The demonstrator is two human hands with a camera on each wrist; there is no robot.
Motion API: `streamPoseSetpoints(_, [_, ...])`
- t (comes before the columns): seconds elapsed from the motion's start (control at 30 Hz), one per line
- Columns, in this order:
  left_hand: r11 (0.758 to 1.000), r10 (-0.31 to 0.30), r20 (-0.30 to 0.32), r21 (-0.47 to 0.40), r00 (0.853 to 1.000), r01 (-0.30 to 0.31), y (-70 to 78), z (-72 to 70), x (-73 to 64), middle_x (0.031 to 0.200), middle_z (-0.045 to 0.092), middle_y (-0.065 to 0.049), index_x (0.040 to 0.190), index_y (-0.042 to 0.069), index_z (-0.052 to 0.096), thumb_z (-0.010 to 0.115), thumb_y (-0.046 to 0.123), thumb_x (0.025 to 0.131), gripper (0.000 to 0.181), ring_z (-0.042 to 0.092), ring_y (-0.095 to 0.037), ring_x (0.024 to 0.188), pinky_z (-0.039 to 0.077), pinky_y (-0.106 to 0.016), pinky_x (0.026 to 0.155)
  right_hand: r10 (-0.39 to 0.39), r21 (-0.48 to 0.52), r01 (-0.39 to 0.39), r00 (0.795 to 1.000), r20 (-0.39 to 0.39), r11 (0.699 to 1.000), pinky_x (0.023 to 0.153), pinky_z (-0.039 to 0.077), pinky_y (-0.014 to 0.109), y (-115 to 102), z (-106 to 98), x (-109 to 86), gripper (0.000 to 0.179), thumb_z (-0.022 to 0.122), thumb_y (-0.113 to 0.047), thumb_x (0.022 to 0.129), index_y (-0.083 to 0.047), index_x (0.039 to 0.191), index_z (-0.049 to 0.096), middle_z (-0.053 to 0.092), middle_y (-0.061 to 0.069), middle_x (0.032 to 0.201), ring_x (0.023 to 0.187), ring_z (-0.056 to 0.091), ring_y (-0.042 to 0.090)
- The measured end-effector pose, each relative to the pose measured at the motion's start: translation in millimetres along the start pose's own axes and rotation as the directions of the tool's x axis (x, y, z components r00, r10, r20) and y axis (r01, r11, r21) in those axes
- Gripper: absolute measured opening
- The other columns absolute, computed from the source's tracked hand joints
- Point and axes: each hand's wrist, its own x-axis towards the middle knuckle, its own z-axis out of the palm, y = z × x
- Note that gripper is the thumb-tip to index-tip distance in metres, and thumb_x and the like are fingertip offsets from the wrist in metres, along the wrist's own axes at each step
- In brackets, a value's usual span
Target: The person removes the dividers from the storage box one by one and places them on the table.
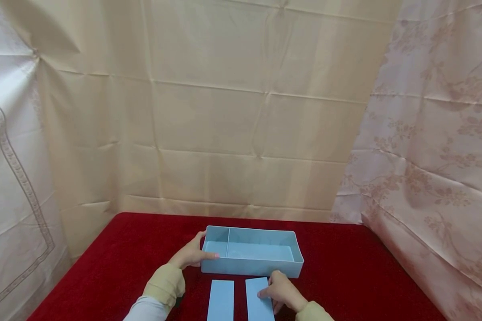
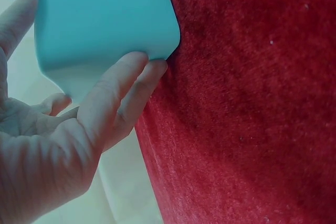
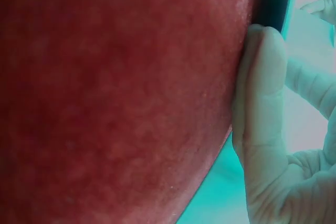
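A light-blue storage box (image 1: 261, 267) with a divider near its left end lies open side up on the red cloth. My left hand (image 1: 193, 252) grips the box's left end, thumb over the front rim; in the left wrist view, the fingers of the left hand (image 2: 100, 108) lie along its end wall. In front of the box, my right hand (image 1: 283, 290) holds a flat light-blue rectangular panel (image 1: 257, 292) by its right edge, thumb on its top face. Close up, the right hand's fingers (image 3: 265, 93) run along the panel's edge beside the cloth.
A second light-blue rectangular panel (image 1: 221, 298) lies to the left of the held one, in front of the box. Red velvety cloth (image 1: 345, 267) covers the table. Beige curtain (image 1: 209, 133) hangs behind it, with patterned fabric (image 1: 438, 147) on the right side.
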Motion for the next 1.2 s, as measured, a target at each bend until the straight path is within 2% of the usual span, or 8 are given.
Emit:
streamPoseSetpoints(0.4, [1.000, -0.004, 0.001, -0.011, 1.000, 0.004, -1.6, -0.9, -0.4, 0.135, 0.048, -0.032, 0.152, -0.004, 0.029, 0.086, 0.010, 0.082, 0.092, 0.054, -0.048, 0.116, 0.056, -0.060, 0.081, -0.006, 0.011, 0.007, 1.000, -0.017, 1.000, 0.045, 0.056, 0.032, -2, 6, -2.0, 0.023, 0.077, 0.000, 0.085, 0.001, 0.070, 0.059, 0.060, 0.010, 0.055, 0.045, 0.064, 0.019])
streamPoseSetpoints(0.53, [1.000, -0.010, -0.002, -0.010, 1.000, 0.010, -0.5, -0.9, -2.1, 0.135, 0.048, -0.031, 0.152, -0.004, 0.030, 0.086, 0.011, 0.082, 0.092, 0.054, -0.047, 0.116, 0.056, -0.060, 0.083, -0.025, -0.083, 0.021, 0.999, -0.046, 0.996, 0.041, 0.054, 0.032, -3, 7, -0.4, 0.028, 0.079, -0.004, 0.084, 0.000, 0.067, 0.056, 0.056, 0.007, 0.048, 0.040, 0.061, 0.019])
streamPoseSetpoints(0.67, [1.000, -0.004, 0.000, -0.018, 1.000, 0.004, 1.6, -1.1, -2.8, 0.134, 0.049, -0.030, 0.153, -0.004, 0.030, 0.086, 0.010, 0.082, 0.091, 0.053, -0.047, 0.117, 0.055, -0.061, 0.084, -0.028, -0.216, 0.010, 0.996, -0.081, 0.976, 0.039, 0.052, 0.031, -6, 7, 2.0, 0.033, 0.082, -0.011, 0.082, -0.002, 0.065, 0.055, 0.053, 0.004, 0.043, 0.036, 0.057, 0.015])
streamPoseSetpoints(0.8, [1.000, -0.004, 0.001, -0.020, 1.000, 0.004, 2.3, -1.1, -2.7, 0.134, 0.049, -0.030, 0.153, -0.004, 0.029, 0.086, 0.010, 0.082, 0.092, 0.053, -0.046, 0.117, 0.055, -0.061, 0.084, -0.012, -0.276, -0.013, 0.996, -0.086, 0.961, 0.039, 0.051, 0.031, -10, 7, 3.4, 0.034, 0.082, -0.013, 0.081, -0.002, 0.065, 0.055, 0.052, 0.003, 0.042, 0.035, 0.055, 0.014])
streamPoseSetpoints(1.2, [1.000, -0.002, 0.007, -0.013, 1.000, 0.003, 3.3, -1.4, -0.6, 0.135, 0.047, -0.033, 0.153, -0.006, 0.028, 0.085, 0.008, 0.082, 0.092, 0.054, -0.048, 0.116, 0.055, -0.062, 0.083, 0.004, -0.261, -0.023, 0.997, -0.074, 0.965, 0.038, 0.051, 0.031, -11, 7, 5.3, 0.032, 0.082, -0.011, 0.082, 0.000, 0.068, 0.055, 0.052, 0.005, 0.043, 0.035, 0.055, 0.015])
